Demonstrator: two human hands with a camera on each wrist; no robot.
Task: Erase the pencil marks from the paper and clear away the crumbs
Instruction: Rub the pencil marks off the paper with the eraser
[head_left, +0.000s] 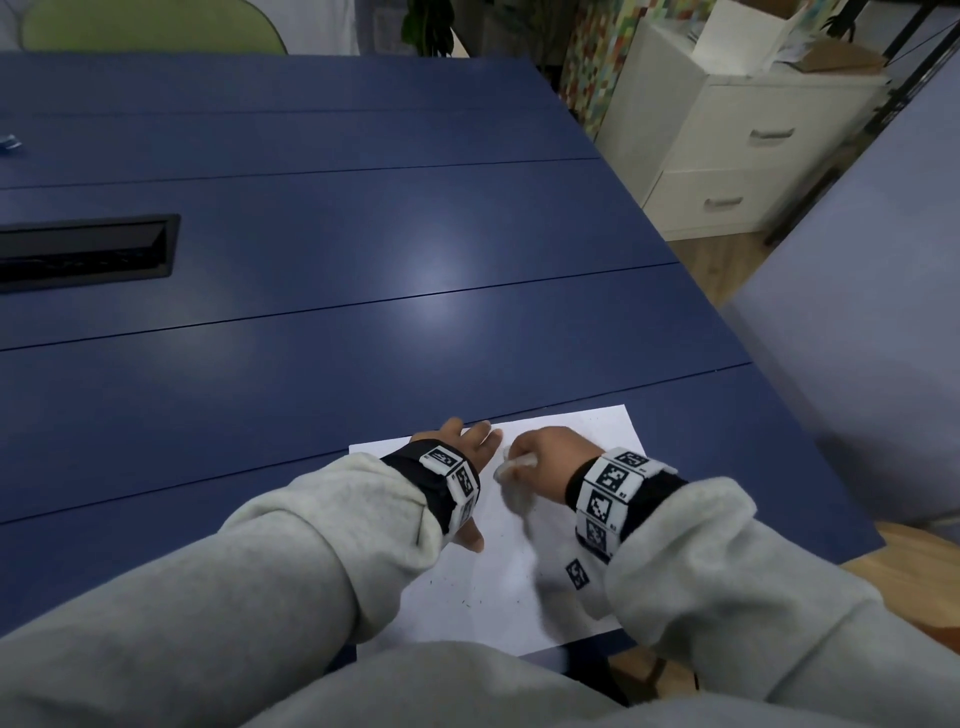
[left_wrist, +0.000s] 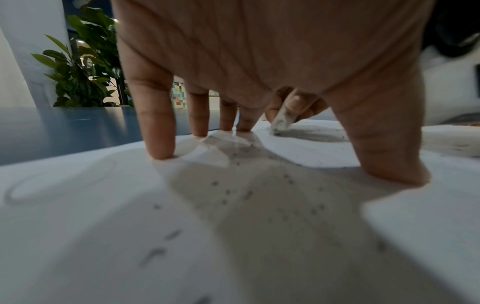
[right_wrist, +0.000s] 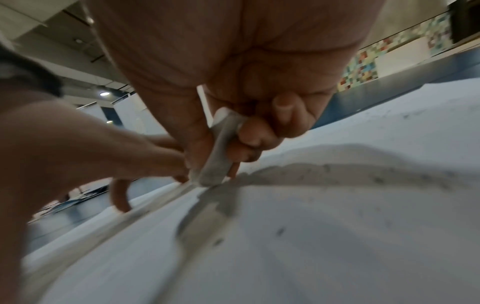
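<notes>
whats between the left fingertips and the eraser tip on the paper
Only bare paper with dark crumbs, seen in the left wrist view between fingertips and eraser.

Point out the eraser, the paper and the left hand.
eraser (right_wrist: 218, 158): right wrist view, on its grey side, near the tip touching the sheet.
paper (head_left: 498, 587): head view, on bare sheet between the forearms.
left hand (head_left: 470, 444): head view, on the back of the hand.

the scene is dimly lit from overhead, and a soft glare patch is seen on the blue desk (head_left: 441, 280). straight edges are bent by wide-angle distortion. motion blur is shown in the right wrist view; shadows are cast on the paper (left_wrist: 78, 226).
</notes>
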